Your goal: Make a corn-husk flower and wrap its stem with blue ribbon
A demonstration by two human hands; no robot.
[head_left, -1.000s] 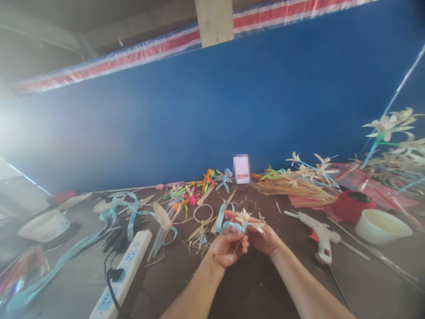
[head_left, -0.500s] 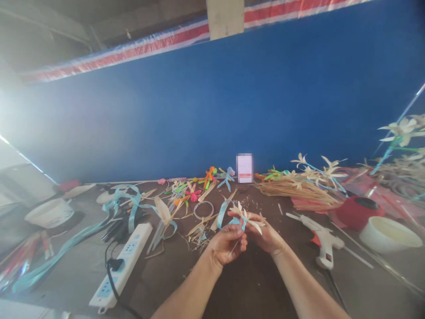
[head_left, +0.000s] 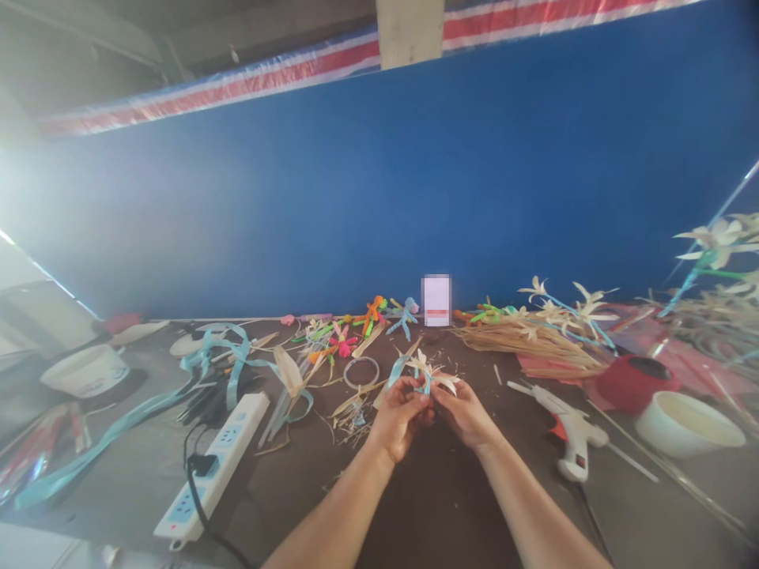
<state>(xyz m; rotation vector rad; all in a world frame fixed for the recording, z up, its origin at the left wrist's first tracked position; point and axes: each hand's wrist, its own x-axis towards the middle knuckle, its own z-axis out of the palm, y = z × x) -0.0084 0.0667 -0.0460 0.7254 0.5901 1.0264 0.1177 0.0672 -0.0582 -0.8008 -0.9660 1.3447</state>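
Both hands meet around a small pale flower (head_left: pixel 437 378) with a light blue ribbon (head_left: pixel 397 370) at its base. My left hand (head_left: pixel 398 419) has its fingers closed on the flower's base. From the other side, my right hand (head_left: pixel 466 411) pinches the flower just below its petals. The ribbon's loop stands up behind my left fingers. The stem is hidden by my hands.
A white power strip (head_left: pixel 217 466) lies to the left, with a long blue ribbon (head_left: pixel 112 442) beyond it. On the right are a glue gun (head_left: pixel 569 431), a white bowl (head_left: pixel 688 423) and dried stalks (head_left: pixel 527 340). Colourful figures (head_left: pixel 375 312) stand at the back.
My right hand has turned and its fingers have closed in on the flower's base beside my left hand. The flower has shifted slightly left, and its stem no longer shows.
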